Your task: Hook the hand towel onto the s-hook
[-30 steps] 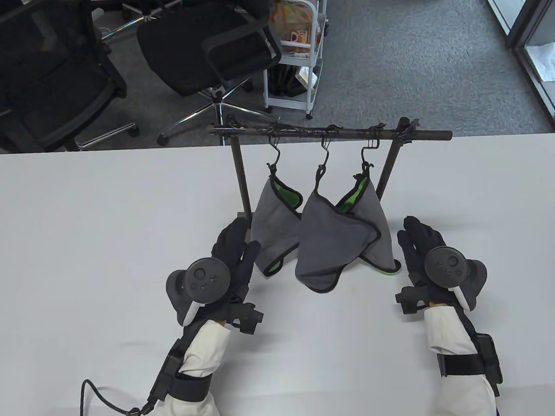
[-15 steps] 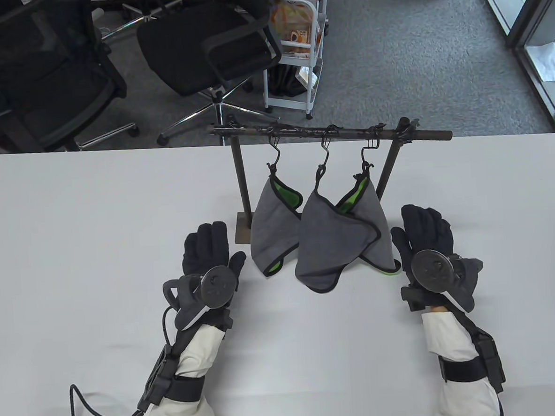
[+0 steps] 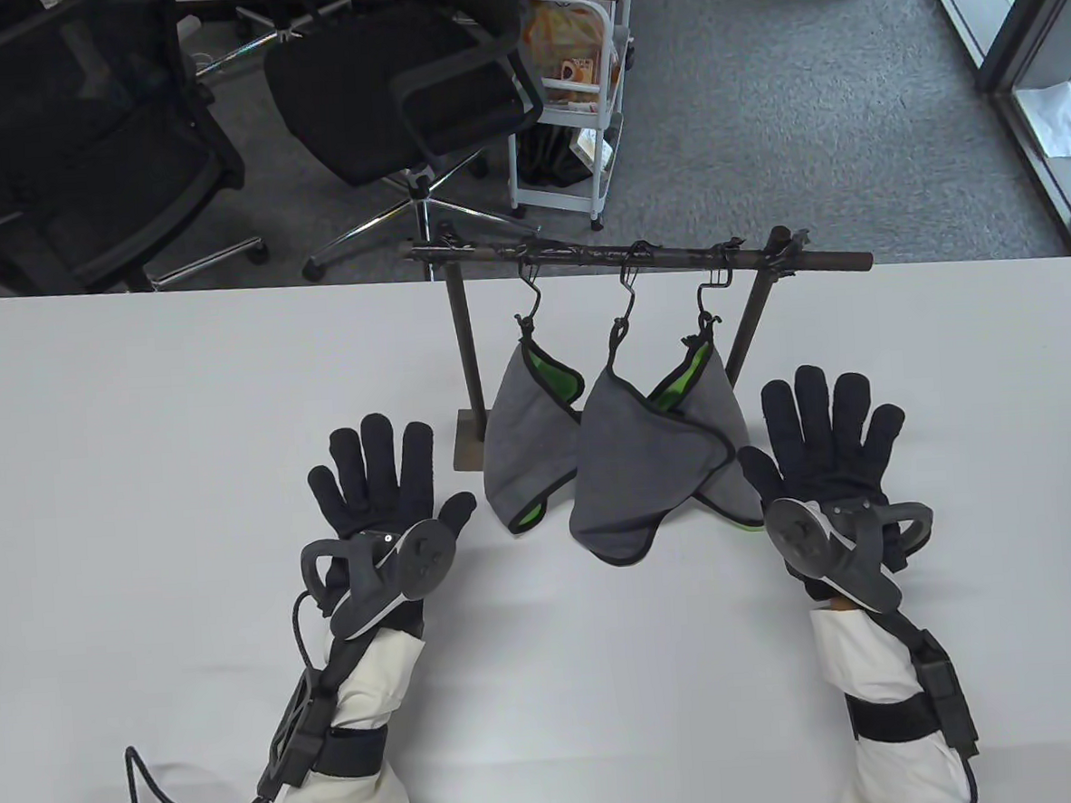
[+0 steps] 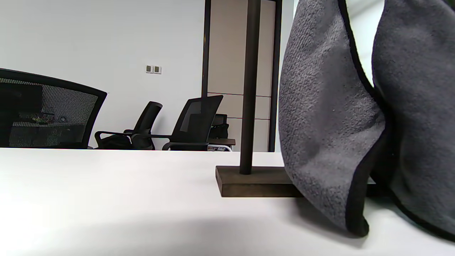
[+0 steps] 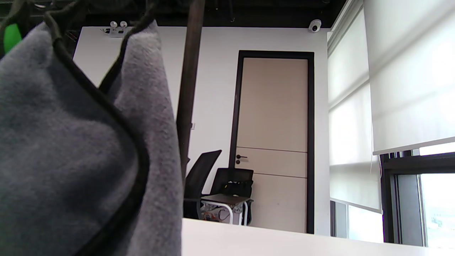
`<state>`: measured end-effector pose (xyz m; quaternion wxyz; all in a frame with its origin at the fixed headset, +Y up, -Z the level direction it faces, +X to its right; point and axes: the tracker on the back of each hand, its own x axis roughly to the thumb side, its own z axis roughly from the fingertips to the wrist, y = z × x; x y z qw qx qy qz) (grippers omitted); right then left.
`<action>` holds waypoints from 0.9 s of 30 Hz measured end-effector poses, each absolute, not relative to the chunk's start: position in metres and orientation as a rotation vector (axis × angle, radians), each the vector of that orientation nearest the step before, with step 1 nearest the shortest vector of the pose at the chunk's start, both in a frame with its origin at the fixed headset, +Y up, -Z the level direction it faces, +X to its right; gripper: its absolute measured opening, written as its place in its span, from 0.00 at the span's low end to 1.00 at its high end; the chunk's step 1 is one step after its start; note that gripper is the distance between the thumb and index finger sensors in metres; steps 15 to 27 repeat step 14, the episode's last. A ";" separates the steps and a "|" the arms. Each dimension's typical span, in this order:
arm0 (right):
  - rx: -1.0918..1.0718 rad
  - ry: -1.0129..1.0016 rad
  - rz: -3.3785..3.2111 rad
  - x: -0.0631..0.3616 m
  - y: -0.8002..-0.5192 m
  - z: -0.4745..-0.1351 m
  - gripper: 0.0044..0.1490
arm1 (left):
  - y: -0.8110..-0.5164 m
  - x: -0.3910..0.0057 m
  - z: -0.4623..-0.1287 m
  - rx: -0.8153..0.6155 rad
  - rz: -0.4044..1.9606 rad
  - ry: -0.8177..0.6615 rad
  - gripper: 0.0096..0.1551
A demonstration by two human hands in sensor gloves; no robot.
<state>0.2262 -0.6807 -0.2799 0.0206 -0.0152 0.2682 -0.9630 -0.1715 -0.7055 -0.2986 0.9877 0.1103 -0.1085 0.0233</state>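
Note:
Three grey hand towels with green inner faces hang from s-hooks on a dark rail [image 3: 645,257]: the left towel [image 3: 524,438], the middle towel [image 3: 635,468] and the right towel [image 3: 713,409]. The s-hooks [image 3: 627,310] hang from the rail. My left hand [image 3: 382,483] lies flat on the white table [image 3: 139,444] with fingers spread, left of the towels and empty. My right hand [image 3: 828,442] lies flat with fingers spread, right of the towels and empty. The left wrist view shows the left towel [image 4: 327,117] and a stand post [image 4: 249,89]. The right wrist view shows a grey towel [image 5: 71,160].
The rail stands on two posts, the left one on a wooden base [image 3: 467,437]. Black office chairs [image 3: 407,74] and a white cart [image 3: 571,100] stand on the carpet beyond the table's far edge.
Both hands have turned flat onto the table and spread their fingers, moving slightly forward and apart from the towels. The towels have not moved.

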 end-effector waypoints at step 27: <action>-0.027 0.825 -2.999 0.231 -0.684 -0.281 0.44 | -0.709 -0.171 -0.299 0.191 0.020 -0.214 0.51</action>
